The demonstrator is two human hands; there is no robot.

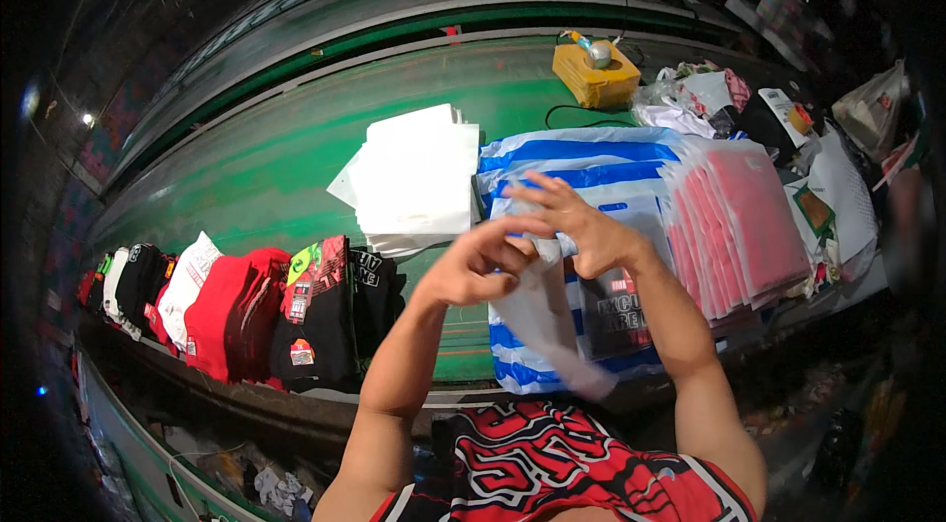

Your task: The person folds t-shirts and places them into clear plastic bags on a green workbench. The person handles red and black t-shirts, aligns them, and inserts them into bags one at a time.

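Observation:
My left hand [484, 260] and my right hand [584, 219] are close together over a blue-and-white striped plastic sheet [510, 367]. A translucent plastic bag or strip [547, 308], blurred, hangs beneath my left hand's curled fingers; which hand holds it is hard to tell. The fingers of my right hand are spread. Beneath my right forearm lies a folded black printed garment [610, 308] in clear plastic. A stack of bagged pink-red garments [761, 219] lies to the right. Left of the sheet is a pile of white plastic bags or sheets [421, 175].
Folded black garments [318, 345], red garments [229, 300] and a white garment [188, 285] line the near left edge of the green table [295, 197]. A yellow taped box [595, 75] with a tape-wrapped object stands at the back. Crumpled plastic and cloth [695, 97] lie at the right.

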